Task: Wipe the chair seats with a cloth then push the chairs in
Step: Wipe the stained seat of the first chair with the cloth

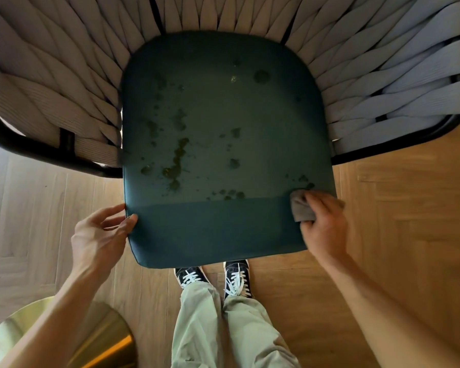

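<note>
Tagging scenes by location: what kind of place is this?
Probably a cafe or restaurant dining area: a woven grey strap-backed chair with a stained teal seat pad, wood plank floor, and a round brass-coloured base.

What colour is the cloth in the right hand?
Grey. The cloth, gripped by the right hand, shows best in the head view.

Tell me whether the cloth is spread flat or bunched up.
Bunched up. The grey cloth is crumpled into a wad under the right hand, whose fingers curl around it at the seat's front right corner.

Both forearms reach forward and down; the left hand (101, 232) spreads, thumb and fingertips pinching an edge. The right hand (323, 224) curls, gripping.
</note>
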Tool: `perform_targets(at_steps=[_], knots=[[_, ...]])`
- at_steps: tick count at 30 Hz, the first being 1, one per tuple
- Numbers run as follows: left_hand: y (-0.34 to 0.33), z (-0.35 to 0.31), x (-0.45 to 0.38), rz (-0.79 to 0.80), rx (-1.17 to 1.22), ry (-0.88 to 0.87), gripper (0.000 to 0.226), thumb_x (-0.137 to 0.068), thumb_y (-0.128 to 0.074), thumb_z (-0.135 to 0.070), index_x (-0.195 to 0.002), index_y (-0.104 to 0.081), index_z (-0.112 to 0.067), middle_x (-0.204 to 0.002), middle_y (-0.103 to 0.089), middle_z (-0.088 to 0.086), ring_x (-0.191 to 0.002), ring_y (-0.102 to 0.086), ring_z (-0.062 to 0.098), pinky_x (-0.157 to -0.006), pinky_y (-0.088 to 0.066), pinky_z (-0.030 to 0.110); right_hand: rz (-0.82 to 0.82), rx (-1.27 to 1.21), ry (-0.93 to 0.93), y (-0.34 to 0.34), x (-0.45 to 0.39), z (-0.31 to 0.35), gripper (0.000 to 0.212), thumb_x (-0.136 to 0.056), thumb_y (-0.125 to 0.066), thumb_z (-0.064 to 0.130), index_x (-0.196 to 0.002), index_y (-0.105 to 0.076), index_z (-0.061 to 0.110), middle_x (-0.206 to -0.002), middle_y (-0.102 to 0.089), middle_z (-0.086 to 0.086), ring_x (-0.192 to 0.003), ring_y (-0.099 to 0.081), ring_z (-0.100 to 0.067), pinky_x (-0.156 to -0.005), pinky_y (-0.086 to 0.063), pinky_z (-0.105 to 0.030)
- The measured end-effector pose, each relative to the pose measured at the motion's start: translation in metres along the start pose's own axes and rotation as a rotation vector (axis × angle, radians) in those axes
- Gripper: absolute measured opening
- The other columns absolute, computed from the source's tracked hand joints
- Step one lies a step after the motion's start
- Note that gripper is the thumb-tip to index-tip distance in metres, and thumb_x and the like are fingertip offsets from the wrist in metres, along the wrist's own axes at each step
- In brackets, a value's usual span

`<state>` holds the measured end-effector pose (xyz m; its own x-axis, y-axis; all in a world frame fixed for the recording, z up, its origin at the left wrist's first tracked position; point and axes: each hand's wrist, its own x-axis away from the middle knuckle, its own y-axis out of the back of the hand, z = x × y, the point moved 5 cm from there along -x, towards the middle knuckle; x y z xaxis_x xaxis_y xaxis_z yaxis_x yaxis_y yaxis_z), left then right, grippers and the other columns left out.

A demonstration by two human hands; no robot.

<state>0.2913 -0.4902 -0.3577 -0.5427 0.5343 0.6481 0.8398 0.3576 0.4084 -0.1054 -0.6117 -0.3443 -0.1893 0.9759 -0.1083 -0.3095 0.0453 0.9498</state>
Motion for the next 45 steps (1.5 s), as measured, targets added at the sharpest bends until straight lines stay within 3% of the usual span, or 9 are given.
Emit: perform_targets(at_steps=[5, 9, 16, 19, 24, 28, 31, 41, 45], knots=[[0.001, 0.005, -0.005, 0.004, 0.036, 0.007, 0.038, -0.082, -0.074, -0.029, -0.118, -0.067, -0.023, -0.108, -0.07, 0.008, -0.097, -0.068, 0.026, -0.09, -0.054, 0.048, 0.069, -0.17, 0.119, -0.036, 0.016, 0.111, 0.063, -0.051, -0.076, -0.002, -0.112, -0.069, 0.009, -0.113, -0.068, -0.006, -0.106, -0.06, -0.022, -0.098, -0.047, -0.039], [0.0, 0.004, -0.009, -0.021, 0.132, 0.01, 0.019, -0.092, -0.061, -0.035, -0.104, -0.069, -0.021, -0.097, -0.071, 0.007, -0.088, -0.069, 0.025, -0.08, -0.057, 0.04, 0.196, -0.301, 0.166, -0.069, 0.027, 0.208, 0.056, -0.064, -0.053, 0.018, -0.119, -0.065, 0.015, -0.12, -0.065, -0.003, -0.113, -0.058, -0.023, -0.099, -0.043, -0.04], [-0.001, 0.0, -0.008, -0.086, 0.292, 0.137, 0.047, -0.099, -0.037, -0.052, -0.087, -0.069, -0.02, -0.084, -0.072, 0.006, -0.076, -0.069, 0.015, -0.074, -0.054, 0.032, 0.27, -0.309, 0.249, -0.099, 0.026, 0.304, 0.044, -0.083, -0.047, 0.021, -0.123, -0.064, 0.012, -0.124, -0.064, -0.01, -0.12, -0.053, -0.026, -0.105, -0.031, -0.037], [-0.002, -0.003, -0.008, -0.026, 0.273, 0.118, 0.043, -0.099, -0.039, -0.048, -0.088, -0.067, -0.018, -0.073, -0.073, 0.001, -0.067, -0.07, 0.013, -0.06, -0.054, 0.026, 0.269, -0.306, 0.334, -0.092, 0.019, 0.283, 0.047, -0.08, -0.041, 0.017, -0.12, -0.066, 0.009, -0.122, -0.066, -0.008, -0.116, -0.055, -0.026, -0.103, -0.037, -0.037], [0.0, -0.003, -0.012, -0.025, 0.066, 0.012, 0.034, -0.088, -0.064, -0.042, -0.108, -0.069, -0.014, -0.106, -0.069, 0.006, -0.096, -0.065, 0.024, -0.081, -0.056, 0.038, 0.2, -0.213, 0.326, -0.056, 0.003, 0.183, 0.05, -0.065, -0.052, 0.014, -0.112, -0.069, 0.01, -0.115, -0.068, -0.005, -0.106, -0.061, -0.023, -0.096, -0.046, -0.034], [-0.002, -0.006, -0.014, -0.076, 0.042, 0.015, 0.034, -0.083, -0.071, -0.036, -0.109, -0.068, -0.015, -0.106, -0.068, 0.002, -0.098, -0.064, 0.022, -0.065, -0.052, 0.027, 0.186, -0.068, 0.202, -0.024, -0.005, 0.08, 0.057, -0.055, -0.08, -0.002, -0.11, -0.071, 0.008, -0.113, -0.07, -0.007, -0.105, -0.064, -0.024, -0.099, -0.048, -0.037], [-0.003, -0.007, -0.015, -0.089, 0.068, -0.008, 0.046, -0.083, -0.073, -0.029, -0.125, -0.057, -0.018, -0.11, -0.064, 0.002, -0.098, -0.063, 0.022, -0.075, -0.054, 0.032, 0.201, -0.027, 0.087, -0.004, -0.011, 0.013, 0.058, -0.056, -0.084, -0.006, -0.112, -0.07, 0.006, -0.114, -0.069, -0.01, -0.104, -0.064, -0.029, -0.091, -0.053, -0.043], [-0.001, -0.008, -0.02, -0.082, 0.03, -0.041, 0.034, -0.082, -0.075, -0.023, -0.116, -0.068, -0.021, -0.103, -0.07, 0.006, -0.092, -0.067, 0.022, -0.085, -0.055, 0.037, 0.064, -0.166, -0.23, 0.019, -0.024, -0.045, 0.034, -0.078, -0.069, -0.003, -0.111, -0.069, 0.004, -0.109, -0.069, -0.011, -0.096, -0.065, -0.03, -0.085, -0.038, 0.002], [-0.001, -0.009, -0.019, -0.108, 0.012, -0.035, 0.034, -0.083, -0.074, -0.025, -0.117, -0.068, -0.021, -0.102, -0.068, 0.003, -0.093, -0.065, 0.022, -0.083, -0.055, 0.036, 0.008, -0.12, -0.099, 0.002, -0.02, -0.005, 0.04, -0.069, -0.079, 0.0, -0.108, -0.07, 0.006, -0.108, -0.07, -0.011, -0.098, -0.064, -0.03, -0.087, -0.05, -0.029]])
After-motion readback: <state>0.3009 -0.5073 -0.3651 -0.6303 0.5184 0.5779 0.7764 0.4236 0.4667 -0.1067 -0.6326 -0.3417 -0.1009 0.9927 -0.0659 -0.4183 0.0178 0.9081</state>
